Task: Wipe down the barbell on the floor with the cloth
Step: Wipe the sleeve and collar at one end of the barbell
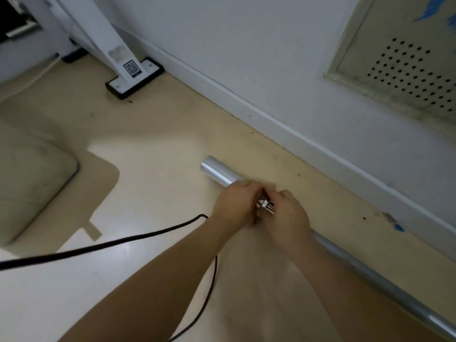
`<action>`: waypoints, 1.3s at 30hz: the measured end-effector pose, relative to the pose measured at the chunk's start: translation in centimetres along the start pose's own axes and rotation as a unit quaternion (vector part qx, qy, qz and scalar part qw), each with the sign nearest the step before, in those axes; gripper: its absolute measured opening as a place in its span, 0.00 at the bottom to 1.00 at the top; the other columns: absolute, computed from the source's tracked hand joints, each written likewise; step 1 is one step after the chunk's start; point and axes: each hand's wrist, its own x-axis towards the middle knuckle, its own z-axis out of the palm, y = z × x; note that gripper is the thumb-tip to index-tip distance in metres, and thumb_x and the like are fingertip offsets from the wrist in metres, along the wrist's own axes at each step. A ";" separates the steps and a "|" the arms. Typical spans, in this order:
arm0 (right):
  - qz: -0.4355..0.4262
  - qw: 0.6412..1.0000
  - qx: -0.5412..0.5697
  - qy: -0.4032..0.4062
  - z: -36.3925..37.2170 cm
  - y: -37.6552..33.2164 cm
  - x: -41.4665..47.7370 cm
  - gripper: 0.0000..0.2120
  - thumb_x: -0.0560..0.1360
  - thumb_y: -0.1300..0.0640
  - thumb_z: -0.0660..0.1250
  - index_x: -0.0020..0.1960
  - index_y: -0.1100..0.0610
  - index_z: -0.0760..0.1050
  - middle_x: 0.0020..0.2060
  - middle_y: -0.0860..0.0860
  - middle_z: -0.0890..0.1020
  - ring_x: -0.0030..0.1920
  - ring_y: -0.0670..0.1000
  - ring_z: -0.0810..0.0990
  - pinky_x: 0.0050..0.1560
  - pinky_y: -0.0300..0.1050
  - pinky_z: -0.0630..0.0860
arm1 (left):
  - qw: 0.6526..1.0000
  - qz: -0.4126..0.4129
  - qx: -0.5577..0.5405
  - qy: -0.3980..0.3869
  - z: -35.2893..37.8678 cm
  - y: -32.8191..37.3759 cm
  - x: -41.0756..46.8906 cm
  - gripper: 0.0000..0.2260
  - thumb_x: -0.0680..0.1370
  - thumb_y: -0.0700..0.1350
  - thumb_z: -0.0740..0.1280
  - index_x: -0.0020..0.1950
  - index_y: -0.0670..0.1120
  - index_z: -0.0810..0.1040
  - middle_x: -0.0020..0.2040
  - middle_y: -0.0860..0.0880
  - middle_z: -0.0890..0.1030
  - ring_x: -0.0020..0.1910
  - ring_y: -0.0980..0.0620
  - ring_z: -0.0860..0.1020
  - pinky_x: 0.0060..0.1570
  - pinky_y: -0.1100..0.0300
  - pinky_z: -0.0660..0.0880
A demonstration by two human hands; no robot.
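A chrome barbell lies on the beige floor, parallel to the white skirting board. Its thick sleeve end points to the upper left, and its thinner shaft runs off toward the lower right corner. My left hand curls over the bar where the sleeve ends. My right hand grips the bar just beside it, and a shiny collar shows between the two hands. The hands are blurred. I cannot make out a cloth; anything under the palms is hidden.
A black cable crosses the floor from the left and loops down under my left forearm. A white frame leg on a black foot plate stands at the back. A beige cushion lies at left. The wall holds a perforated vent panel.
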 end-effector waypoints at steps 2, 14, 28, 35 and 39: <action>-0.007 0.999 -0.035 -0.004 0.3 0.1 0.1 0.20 0.71 0.54 0.68 0.63 0.52 0.74 0.48 0.56 0.76 0.48 0.59 0.76 0.42 0.46 0.71 | 0.996 -0.078 0.039 0.012 -1.4 -2.3 1.6 0.10 0.71 0.41 0.67 0.51 0.47 0.79 0.49 0.48 0.82 0.47 0.45 0.79 0.42 0.57 0.73; -0.001 1.000 -0.025 -0.006 -0.5 0.1 0.6 0.25 0.72 0.56 0.69 0.67 0.51 0.67 0.49 0.55 0.80 0.49 0.59 0.78 0.41 0.48 0.71 | 0.997 -0.071 0.014 -0.023 -3.0 -2.8 1.6 0.21 0.61 0.41 0.73 0.53 0.51 0.79 0.49 0.50 0.83 0.49 0.45 0.79 0.45 0.59 0.74; 0.006 0.999 -0.039 -0.014 -1.0 -0.1 1.2 0.26 0.74 0.57 0.64 0.71 0.51 0.62 0.53 0.54 0.82 0.50 0.59 0.79 0.43 0.47 0.72 | 0.995 -0.079 0.063 -0.017 -2.9 -4.3 3.7 0.24 0.55 0.40 0.76 0.50 0.52 0.80 0.49 0.53 0.84 0.49 0.48 0.80 0.43 0.62 0.72; 0.000 0.996 -0.088 -0.011 -0.6 0.1 2.2 0.12 0.74 0.57 0.60 0.56 0.56 0.73 0.46 0.57 0.82 0.46 0.61 0.79 0.43 0.50 0.73 | 0.998 -0.047 0.036 0.036 0.9 -1.2 3.1 0.13 0.70 0.37 0.60 0.50 0.47 0.78 0.50 0.48 0.81 0.48 0.45 0.76 0.43 0.56 0.73; 0.038 0.994 -0.075 -0.065 -1.4 0.6 3.5 0.15 0.76 0.49 0.57 0.61 0.51 0.69 0.51 0.52 0.79 0.53 0.57 0.77 0.53 0.55 0.71 | 0.998 0.053 -0.038 0.011 2.7 0.1 0.5 0.25 0.72 0.38 0.62 0.70 0.49 0.69 0.67 0.53 0.74 0.56 0.46 0.74 0.47 0.55 0.74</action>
